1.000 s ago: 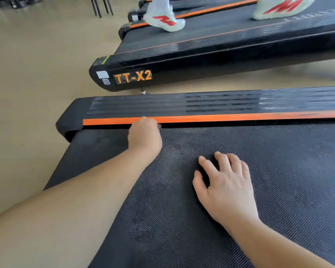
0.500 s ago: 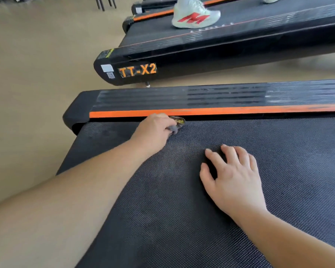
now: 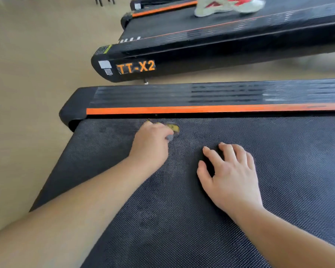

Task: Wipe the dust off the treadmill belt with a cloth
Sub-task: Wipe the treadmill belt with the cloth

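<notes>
My left hand (image 3: pixel 150 145) grips the bunched cloth (image 3: pixel 172 130) on the treadmill belt (image 3: pixel 282 151) just beside the orange stripe (image 3: pixel 201 109), my right hand (image 3: pixel 232 177) rests flat and unclenched farther from it; recommend firm, overlapping strokes.

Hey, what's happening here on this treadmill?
A person is cleaning the black textured treadmill belt. Their left hand grips a small grey and yellow cloth, pressed to the belt close beside the orange-striped side rail. The right hand rests flat on the belt nearby, fingers spread, holding nothing. Behind, a white and red sneaker is on a second black treadmill marked TT-X2.
</notes>
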Tool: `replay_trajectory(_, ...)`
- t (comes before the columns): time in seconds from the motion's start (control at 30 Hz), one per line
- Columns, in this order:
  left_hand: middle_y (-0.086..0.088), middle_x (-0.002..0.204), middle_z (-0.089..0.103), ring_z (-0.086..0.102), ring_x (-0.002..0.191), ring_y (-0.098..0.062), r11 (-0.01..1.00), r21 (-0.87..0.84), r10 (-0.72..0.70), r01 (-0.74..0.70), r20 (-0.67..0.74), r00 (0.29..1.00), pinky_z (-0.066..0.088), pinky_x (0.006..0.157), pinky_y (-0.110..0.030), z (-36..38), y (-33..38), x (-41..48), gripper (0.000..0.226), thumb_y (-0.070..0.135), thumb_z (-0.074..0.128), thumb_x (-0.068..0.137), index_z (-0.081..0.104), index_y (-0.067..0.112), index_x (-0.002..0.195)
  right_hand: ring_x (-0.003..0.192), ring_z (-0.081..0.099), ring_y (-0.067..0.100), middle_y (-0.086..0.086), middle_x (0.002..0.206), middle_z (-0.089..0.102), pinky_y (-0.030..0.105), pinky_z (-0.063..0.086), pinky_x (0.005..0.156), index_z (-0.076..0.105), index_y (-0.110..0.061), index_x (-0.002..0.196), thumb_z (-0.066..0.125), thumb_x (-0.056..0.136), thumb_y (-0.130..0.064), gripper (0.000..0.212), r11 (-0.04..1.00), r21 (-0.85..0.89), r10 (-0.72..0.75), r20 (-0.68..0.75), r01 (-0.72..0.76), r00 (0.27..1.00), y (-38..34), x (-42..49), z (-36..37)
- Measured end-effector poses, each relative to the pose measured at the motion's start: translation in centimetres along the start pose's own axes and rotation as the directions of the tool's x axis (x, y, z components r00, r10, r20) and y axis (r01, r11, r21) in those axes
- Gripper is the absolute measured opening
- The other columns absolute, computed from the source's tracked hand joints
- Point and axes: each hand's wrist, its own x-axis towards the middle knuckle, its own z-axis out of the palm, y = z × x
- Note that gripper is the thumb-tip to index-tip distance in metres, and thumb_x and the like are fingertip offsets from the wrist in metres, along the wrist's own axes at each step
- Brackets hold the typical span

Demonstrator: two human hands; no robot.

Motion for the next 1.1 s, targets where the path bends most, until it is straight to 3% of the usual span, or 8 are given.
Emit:
replay_trajectory(0.17, 0.015, 0.097, 0.064, 0.055, 0.089, -0.012, 0.910, -0.182, 0.410, -0.372, 0.259, 0.875, 0.047, 0.082, -0.031, -3.4, -1.2, -4.3, 0.024, 0.004, 0.067, 0.085, 0.074, 0.025, 0.095, 0.126, 0.046, 0.038, 0.008, 0.131, 0.060, 0.052, 0.036, 0.110, 0.067, -0.028, 0.132, 0.048, 0.097, -0.052, 0.047, 1.000, 0.005, 0.000, -0.011, 0.000, 1.000, 0.0, 0.0, 0.0)
replay_trajectory(0.37, 0.004, 0.097, 0.066, 0.058, 0.092, -0.023, 0.995, -0.019, -0.103, 0.102, -0.042, 0.994, 0.049, 0.080, -0.035, -2.1, -2.3, -1.1, 0.018, 0.010, 0.064, 0.090, 0.076, 0.023, 0.093, 0.128, 0.046, 0.038, 0.009, 0.132, 0.060, 0.051, 0.034, 0.111, 0.067, -0.029, 0.132, 0.046, 0.097, -0.052, 0.047, 1.000, 0.006, 0.000, -0.012, 0.000, 1.000, 0.0, -0.1, 0.1)
replay_trajectory(0.57, 0.008, 0.096, 0.063, 0.054, 0.089, -0.017, 0.895, -0.203, 0.436, -0.397, 0.203, 0.877, 0.048, 0.080, -0.036, -3.0, 1.1, -6.7, 0.019, 0.019, 0.056, 0.091, 0.072, 0.024, 0.100, 0.128, 0.045, 0.039, 0.009, 0.134, 0.059, 0.051, 0.034, 0.111, 0.065, -0.029, 0.132, 0.045, 0.097, -0.053, 0.047, 1.000, -0.009, -0.010, -0.005, 0.010, 1.000, 0.0, -0.1, 0.1)
replay_trajectory(0.67, 0.005, 0.091, 0.061, 0.056, 0.087, -0.023, 0.995, 0.019, 0.100, -0.100, -0.023, 0.995, 0.050, 0.075, -0.039, -3.2, -4.0, -3.2, 0.015, 0.014, 0.064, 0.089, 0.074, 0.025, 0.093, 0.129, 0.045, 0.038, 0.008, 0.134, 0.059, 0.051, 0.033, 0.113, 0.066, -0.030, 0.131, 0.048, 0.098, -0.053, 0.044, 1.000, 0.004, -0.002, -0.011, 0.002, 1.000, 0.1, -0.2, 0.1)
replay_trajectory(0.73, 0.003, 0.092, 0.063, 0.054, 0.086, -0.023, 0.992, 0.044, -0.108, 0.114, -0.125, 0.986, 0.047, 0.074, -0.037, -2.8, -3.3, -3.5, 0.017, 0.009, 0.067, 0.088, 0.075, 0.022, 0.093, 0.128, 0.045, 0.038, 0.008, 0.133, 0.059, 0.051, 0.034, 0.112, 0.066, -0.030, 0.130, 0.049, 0.097, -0.052, 0.043, 1.000, 0.012, -0.004, -0.018, 0.004, 1.000, 0.0, -0.2, 0.0)
replay_trajectory(0.93, 0.009, 0.092, 0.061, 0.052, 0.084, -0.015, 0.925, -0.143, 0.373, -0.352, 0.154, 0.915, 0.046, 0.074, -0.028, -4.0, 0.2, -8.7, 0.019, 0.006, 0.067, 0.086, 0.071, 0.019, 0.099, 0.127, 0.046, 0.038, 0.008, 0.131, 0.060, 0.051, 0.035, 0.110, 0.066, -0.029, 0.131, 0.049, 0.098, -0.052, 0.044, 1.000, 0.009, 0.001, -0.035, 0.000, 0.999, 0.0, -0.1, 0.2)
replay_trajectory(1.0, 0.006, 0.090, 0.059, 0.053, 0.084, -0.020, 0.960, -0.009, 0.279, -0.280, 0.103, 0.955, 0.047, 0.073, -0.034, -4.6, -3.6, -6.1, 0.016, 0.009, 0.068, 0.087, 0.072, 0.021, 0.097, 0.128, 0.046, 0.038, 0.007, 0.132, 0.060, 0.050, 0.034, 0.112, 0.066, -0.030, 0.130, 0.049, 0.098, -0.052, 0.043, 1.000, 0.013, -0.001, -0.027, 0.001, 1.000, 0.0, -0.1, 0.2)
replay_trajectory(1.1, -0.002, 0.088, 0.059, 0.057, 0.086, -0.033, 0.985, 0.109, -0.119, 0.131, -0.108, 0.987, 0.047, 0.069, -0.039, -4.2, -6.5, -3.6, 0.017, 0.008, 0.066, 0.088, 0.075, 0.021, 0.094, 0.129, 0.045, 0.039, 0.007, 0.132, 0.059, 0.050, 0.033, 0.114, 0.066, -0.031, 0.130, 0.048, 0.098, -0.053, 0.044, 1.000, 0.013, 0.006, -0.026, -0.006, 1.000, -0.1, -0.2, 0.2)
